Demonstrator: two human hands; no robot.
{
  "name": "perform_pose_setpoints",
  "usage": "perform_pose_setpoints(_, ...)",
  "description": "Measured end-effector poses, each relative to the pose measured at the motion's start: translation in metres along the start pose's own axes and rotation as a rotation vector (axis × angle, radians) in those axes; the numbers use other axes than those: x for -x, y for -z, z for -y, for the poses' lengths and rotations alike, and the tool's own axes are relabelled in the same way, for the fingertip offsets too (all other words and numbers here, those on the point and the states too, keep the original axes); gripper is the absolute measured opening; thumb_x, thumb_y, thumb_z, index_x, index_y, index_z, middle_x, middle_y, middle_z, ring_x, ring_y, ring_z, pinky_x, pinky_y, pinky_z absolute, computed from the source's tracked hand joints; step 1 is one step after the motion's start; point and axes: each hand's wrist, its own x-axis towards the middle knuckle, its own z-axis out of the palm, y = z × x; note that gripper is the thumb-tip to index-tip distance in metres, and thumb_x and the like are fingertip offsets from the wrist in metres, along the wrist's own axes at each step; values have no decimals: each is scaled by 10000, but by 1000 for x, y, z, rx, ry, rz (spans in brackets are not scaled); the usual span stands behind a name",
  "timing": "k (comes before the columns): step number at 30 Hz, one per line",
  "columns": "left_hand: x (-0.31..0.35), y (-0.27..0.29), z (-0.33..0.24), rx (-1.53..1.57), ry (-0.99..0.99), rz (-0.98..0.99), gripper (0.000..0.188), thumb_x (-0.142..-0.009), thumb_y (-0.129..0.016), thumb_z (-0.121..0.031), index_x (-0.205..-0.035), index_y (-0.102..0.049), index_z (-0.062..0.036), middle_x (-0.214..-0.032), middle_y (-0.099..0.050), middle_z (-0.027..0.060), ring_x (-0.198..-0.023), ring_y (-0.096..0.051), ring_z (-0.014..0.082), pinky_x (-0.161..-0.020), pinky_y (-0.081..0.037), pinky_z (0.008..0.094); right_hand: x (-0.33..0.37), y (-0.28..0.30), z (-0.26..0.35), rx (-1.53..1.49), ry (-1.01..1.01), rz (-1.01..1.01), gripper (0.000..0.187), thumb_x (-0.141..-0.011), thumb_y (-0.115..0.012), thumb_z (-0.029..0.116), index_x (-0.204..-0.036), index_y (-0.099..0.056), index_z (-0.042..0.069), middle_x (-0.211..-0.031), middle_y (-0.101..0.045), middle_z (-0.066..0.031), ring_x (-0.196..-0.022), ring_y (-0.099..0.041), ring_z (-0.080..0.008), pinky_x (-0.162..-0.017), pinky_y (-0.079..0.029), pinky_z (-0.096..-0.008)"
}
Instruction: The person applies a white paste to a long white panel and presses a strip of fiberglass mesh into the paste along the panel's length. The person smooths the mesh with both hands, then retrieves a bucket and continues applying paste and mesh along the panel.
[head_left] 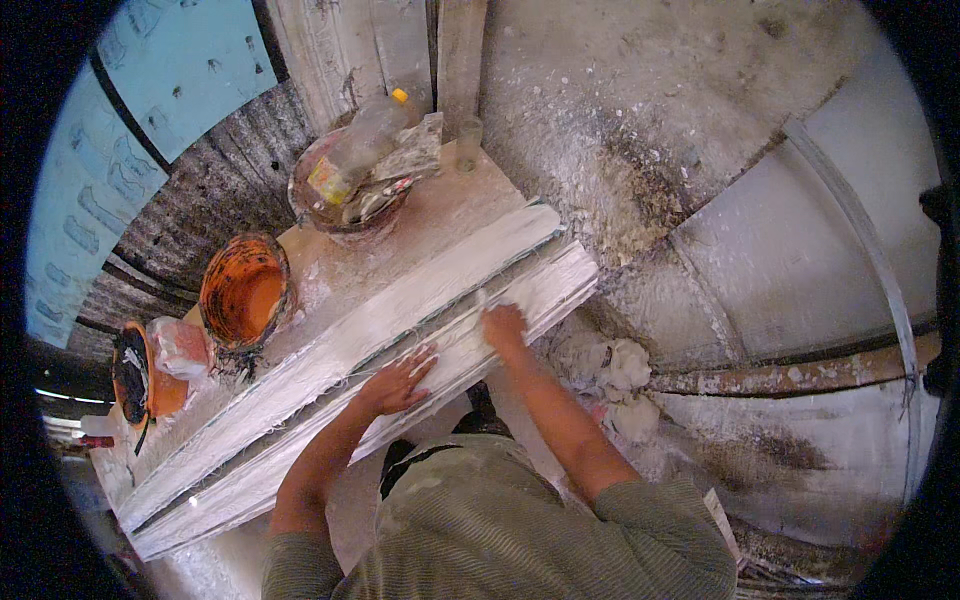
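Two long white plaster-like pieces lie side by side on a slant across the bench, with a dark narrow gap between them and frayed fibres along their edges. Flat on the nearer piece rests my left hand, its fingers spread. My right hand is closed farther up the same piece, near the gap. A small pale tip shows just beyond its fingers, but what they grip is too hidden to name. The farther piece lies beyond both hands, untouched.
An orange bucket, an orange container and a whitish bag stand left. Behind, a round basin holds a clear bottle; a glass jar stands beside it. White lumps lie right of the bench.
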Motion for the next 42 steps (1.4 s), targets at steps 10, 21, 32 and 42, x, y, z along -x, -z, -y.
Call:
perform_pose_setpoints(10,-89,-12,-19,80,15,-39,675,-1008,-378,-457,-1543,-161,-107,-1624,-80,128,-1441,-255,379,-1147,-310,480,-228,38,-256,192,210,-300,309,-868,-540,172,-1123,-664,48,-1245,-608,-205,-1167,-563,-400,-965,-462,-495)
perform_pose_setpoints(21,-25,-70,-24,123,2,-251,639,-997,-408,-451,-1510,-278,-92,-1612,-170,112,-1448,-254,341,-1129,-336,477,-202,34,-280,-300,244,-472,501,-805,-553,102,-1299,-496,33,-1305,-538,-180,-1241,-500,-332,-1058,-366,-470)
perform_pose_setpoints(32,170,-112,-7,182,145,-428,592,-1022,-396,-381,-1518,-255,-90,-1598,-189,160,-1463,-202,370,-1179,-244,474,-79,-81,-93,-1352,813,290,756,-664,-535,34,-1408,-402,8,-1345,-501,-145,-1274,-478,-293,-1125,-298,-434)
perform_pose_setpoints(42,428,-138,-43,222,810,-1108,595,-1031,-399,-352,-1527,-222,-77,-1606,-168,135,-1452,-236,358,-1181,-233,444,170,-128,189,-592,1089,469,454,-776,-601,41,-1229,-568,28,-1173,-594,-95,-1124,-549,-218,-1003,-422,-364)
